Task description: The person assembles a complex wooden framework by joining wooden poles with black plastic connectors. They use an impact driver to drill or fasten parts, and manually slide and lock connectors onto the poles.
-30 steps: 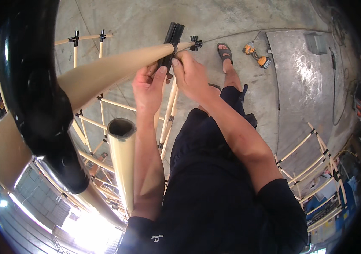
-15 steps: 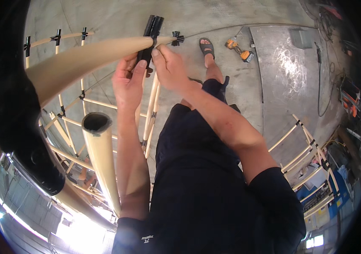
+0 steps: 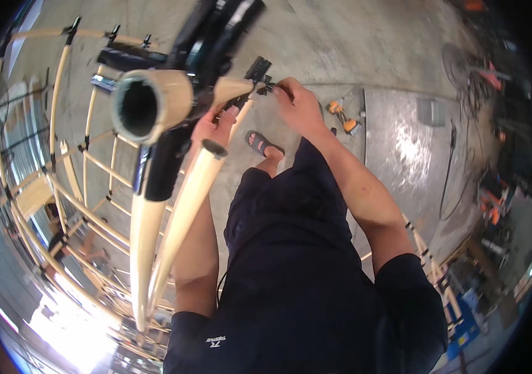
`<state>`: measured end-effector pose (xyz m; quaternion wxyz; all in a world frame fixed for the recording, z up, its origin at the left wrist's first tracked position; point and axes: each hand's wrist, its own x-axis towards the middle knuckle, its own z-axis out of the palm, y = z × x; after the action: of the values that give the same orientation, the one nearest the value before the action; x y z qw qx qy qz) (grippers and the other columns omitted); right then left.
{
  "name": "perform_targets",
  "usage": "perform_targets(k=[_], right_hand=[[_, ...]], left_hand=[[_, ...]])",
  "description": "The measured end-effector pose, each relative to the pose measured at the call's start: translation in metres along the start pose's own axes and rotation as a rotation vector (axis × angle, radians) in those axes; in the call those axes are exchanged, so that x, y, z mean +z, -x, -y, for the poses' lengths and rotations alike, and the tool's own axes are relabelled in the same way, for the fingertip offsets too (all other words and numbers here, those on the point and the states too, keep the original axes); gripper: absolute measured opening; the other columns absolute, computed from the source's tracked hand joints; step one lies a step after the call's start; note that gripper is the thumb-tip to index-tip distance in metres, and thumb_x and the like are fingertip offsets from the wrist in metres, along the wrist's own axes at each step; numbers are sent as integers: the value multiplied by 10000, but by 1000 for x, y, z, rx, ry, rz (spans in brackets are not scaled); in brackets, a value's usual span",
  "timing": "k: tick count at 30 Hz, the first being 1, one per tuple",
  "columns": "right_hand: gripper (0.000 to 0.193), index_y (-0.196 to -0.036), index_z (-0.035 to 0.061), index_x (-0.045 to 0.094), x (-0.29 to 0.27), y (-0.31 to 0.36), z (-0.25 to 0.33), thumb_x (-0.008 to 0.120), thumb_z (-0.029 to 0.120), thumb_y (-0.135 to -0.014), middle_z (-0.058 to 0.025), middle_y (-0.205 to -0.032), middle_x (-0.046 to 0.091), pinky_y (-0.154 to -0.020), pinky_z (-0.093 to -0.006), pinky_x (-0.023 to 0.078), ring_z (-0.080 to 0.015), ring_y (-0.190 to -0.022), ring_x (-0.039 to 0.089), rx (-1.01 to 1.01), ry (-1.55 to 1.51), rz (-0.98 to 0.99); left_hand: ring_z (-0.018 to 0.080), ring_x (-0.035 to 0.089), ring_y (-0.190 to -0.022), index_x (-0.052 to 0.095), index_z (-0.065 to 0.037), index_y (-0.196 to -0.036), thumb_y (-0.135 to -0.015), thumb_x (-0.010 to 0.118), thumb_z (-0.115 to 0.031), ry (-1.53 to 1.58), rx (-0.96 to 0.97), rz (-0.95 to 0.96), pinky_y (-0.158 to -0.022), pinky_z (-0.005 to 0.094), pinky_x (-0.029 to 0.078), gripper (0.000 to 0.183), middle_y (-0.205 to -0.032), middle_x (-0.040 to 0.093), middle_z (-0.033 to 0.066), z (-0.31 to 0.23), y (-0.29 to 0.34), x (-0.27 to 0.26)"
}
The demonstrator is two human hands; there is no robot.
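A black clamp-type pipe joint (image 3: 258, 68) sits on a cream-coloured pipe (image 3: 231, 90) in front of me. My left hand (image 3: 215, 128) is closed on the lower part of this joint, partly hidden by a nearer open-ended cream pipe (image 3: 188, 187). To the right of the joint is my right hand (image 3: 300, 109), its thumb and fingertips pinched together beside a dark connector (image 3: 267, 85). Whatever lies between those fingertips is too small to make out. Large black joints (image 3: 206, 43) and a thick open pipe end (image 3: 153, 103) loom close at upper left.
A pipe framework (image 3: 85, 156) with black joints fills the left side. An orange cordless power tool (image 3: 344, 117) lies on the concrete floor beside a grey metal sheet (image 3: 397, 168). More pipe framing (image 3: 425, 252) stands at lower right, and cables and tools clutter the far right.
My right hand has come away from the joint, moving right. My left hand stays on it. The view has shifted, bringing black joints and an open pipe end close at upper left.
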<state>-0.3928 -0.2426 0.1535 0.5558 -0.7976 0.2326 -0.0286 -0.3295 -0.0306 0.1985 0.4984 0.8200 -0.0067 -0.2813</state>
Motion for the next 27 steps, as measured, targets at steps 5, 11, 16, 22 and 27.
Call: perform_targets(k=[5,11,16,22,27], right_hand=[[240,-1092,27,657,-30,-45,-36,620,251,-1015,-53,-791,657,-628,-290,498,-124,-669,591,15,-94,242],[294,-1087,20,671,-95,-74,-14,641,292,-978,-132,-903,718,-748,-347,545,-195,-803,687,122,96,555],[328,-1073,38,691,-147,-58,-95,663,333,-932,-198,-1043,729,-863,-469,529,-388,-1014,691,-209,918,1077],[294,-987,8,693,-170,-58,-149,672,298,-937,-204,-969,728,-839,-466,534,-395,-968,691,-186,863,1353],[254,-1005,-11,692,-102,-107,-157,661,234,-949,-174,-881,737,-732,-377,557,-243,-795,729,-138,611,1377]], left_hand=[[276,678,-1111,618,-84,-1373,-946,728,-176,76,124,-131,-859,351,562,450,-1180,699,164,12,37,-3],[413,605,-1132,640,-80,-1291,-914,721,-161,-633,199,-765,-1004,500,468,395,-1194,646,174,17,98,47],[404,639,-1034,696,-66,-956,-922,682,-285,-340,-148,-407,-846,508,502,222,-997,693,152,33,137,143],[359,673,-962,693,-62,-990,-937,678,-278,-276,-210,-52,-837,465,521,222,-921,689,171,94,186,242],[361,694,-900,696,-61,-1007,-924,659,-206,-59,-338,68,-782,460,539,172,-913,718,167,136,170,241]])
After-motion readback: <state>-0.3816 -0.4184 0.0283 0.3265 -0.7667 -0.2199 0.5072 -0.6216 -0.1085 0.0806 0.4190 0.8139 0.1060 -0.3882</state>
